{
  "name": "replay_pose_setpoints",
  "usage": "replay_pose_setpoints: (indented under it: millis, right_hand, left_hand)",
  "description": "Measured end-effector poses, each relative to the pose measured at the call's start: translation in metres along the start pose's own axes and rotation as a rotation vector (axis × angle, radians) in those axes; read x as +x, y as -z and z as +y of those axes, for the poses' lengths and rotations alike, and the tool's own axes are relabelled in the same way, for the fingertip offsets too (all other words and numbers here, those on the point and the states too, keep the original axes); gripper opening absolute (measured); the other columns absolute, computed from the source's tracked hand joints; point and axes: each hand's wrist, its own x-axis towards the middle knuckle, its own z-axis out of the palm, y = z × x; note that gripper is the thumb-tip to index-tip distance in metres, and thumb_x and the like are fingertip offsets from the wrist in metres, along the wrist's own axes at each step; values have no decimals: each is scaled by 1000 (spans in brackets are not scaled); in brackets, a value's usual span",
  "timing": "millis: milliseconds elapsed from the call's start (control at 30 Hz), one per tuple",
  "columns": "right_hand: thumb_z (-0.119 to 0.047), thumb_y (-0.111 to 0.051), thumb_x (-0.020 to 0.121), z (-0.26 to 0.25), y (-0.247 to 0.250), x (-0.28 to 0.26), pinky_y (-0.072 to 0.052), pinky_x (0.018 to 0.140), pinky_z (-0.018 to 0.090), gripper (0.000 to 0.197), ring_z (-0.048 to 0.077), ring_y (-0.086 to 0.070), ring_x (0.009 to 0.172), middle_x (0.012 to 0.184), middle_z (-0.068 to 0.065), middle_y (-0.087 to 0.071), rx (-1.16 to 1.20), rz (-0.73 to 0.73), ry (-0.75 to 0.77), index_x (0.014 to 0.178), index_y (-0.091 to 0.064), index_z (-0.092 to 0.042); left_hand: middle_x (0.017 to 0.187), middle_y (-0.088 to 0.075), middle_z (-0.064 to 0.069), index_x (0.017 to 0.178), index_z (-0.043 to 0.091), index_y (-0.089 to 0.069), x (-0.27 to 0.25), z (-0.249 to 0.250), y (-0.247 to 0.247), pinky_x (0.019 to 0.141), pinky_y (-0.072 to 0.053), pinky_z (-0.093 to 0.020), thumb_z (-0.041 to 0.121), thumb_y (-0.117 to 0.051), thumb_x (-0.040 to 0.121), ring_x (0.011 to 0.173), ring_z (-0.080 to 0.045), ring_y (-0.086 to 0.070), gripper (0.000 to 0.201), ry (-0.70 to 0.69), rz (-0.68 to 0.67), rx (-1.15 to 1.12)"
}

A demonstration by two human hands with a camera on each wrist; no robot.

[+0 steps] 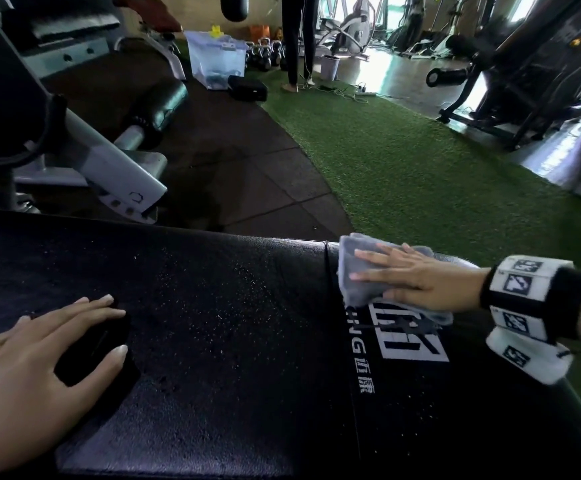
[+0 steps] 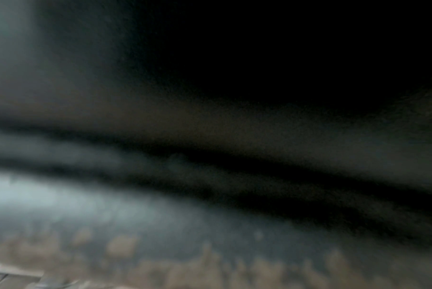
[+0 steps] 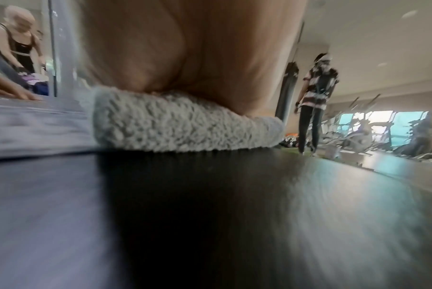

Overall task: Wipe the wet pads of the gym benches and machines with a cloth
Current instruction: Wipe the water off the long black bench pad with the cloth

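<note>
Here the right hand (image 1: 407, 275) lies flat, fingers straight, pressing a grey cloth (image 1: 358, 271) onto the black bench (image 1: 213, 341) pad's far edge. Droplets speckle the pad between the hands. The left hand (image 1: 36, 358) rests spread on it, holding nothing.

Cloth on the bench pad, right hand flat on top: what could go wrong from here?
1. The right hand only presses the cloth with straight fingers, so it may slip or bunch mid-stroke.
2. Droplets cover the bench pad between the hands; a short stroke would likely leave them.
3. The left hand rests on the wet pad, so that patch could get skipped.
</note>
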Motion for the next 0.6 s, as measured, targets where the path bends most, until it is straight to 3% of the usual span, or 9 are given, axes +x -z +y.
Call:
replay_pose_setpoints:
  millis: [67,200,300,333,400,500,600]
  right_hand:
    - [-65,-13,91,11,9,18,5,117,49,48,10,16,143,155,-22,14,10,6,-75,137,2,-65]
    - [-28,-27,104,-9,30,71,0,119,35,51,2,5,140,159,-1,-3,50,30,-84,150,-6,-31]
    - [-34,-25,103,-40,33,87,2,118,49,50,21,6,146,159,-4,2,23,12,-49,149,-7,-42]
    - [-35,-25,103,-52,32,83,9,116,49,49,21,10,145,158,-10,4,2,20,-3,148,-8,-45]
    - [-31,-31,103,-71,21,63,21,110,39,50,10,20,138,154,-19,5,-39,35,113,147,-11,-44]
    - [-38,-34,100,-72,0,24,12,113,46,49,9,23,140,154,-25,7,6,31,262,143,-13,-50]
    - [-49,-35,95,-39,-6,-5,1,117,45,50,4,8,145,155,-28,-4,73,76,239,142,-19,-55]
  left_hand:
    - [137,-45,29,118,53,-52,0,2,1,107,-32,-59,71,-46,77,137,-3,-34,45,-7,-2,5]
    - [138,-44,30,120,51,-52,0,1,3,108,-32,-58,73,-44,78,137,-1,-33,48,-2,-11,26]
    - [138,-43,32,121,49,-53,-1,1,3,109,-31,-58,76,-41,78,137,-1,-32,52,-4,-16,47]
    - [138,-43,32,121,49,-53,-1,1,3,109,-30,-58,75,-41,78,137,-1,-33,51,-7,-14,45]
    - [138,-44,30,121,52,-52,-2,0,3,109,-30,-58,75,-43,78,138,-1,-32,49,-3,-13,27]
    - [138,-44,30,121,52,-52,-2,1,2,110,-29,-58,75,-43,78,138,-1,-31,49,3,-20,21]
    - [138,-44,30,120,52,-52,0,4,4,109,-31,-58,73,-44,78,137,0,-33,47,-2,-17,33]
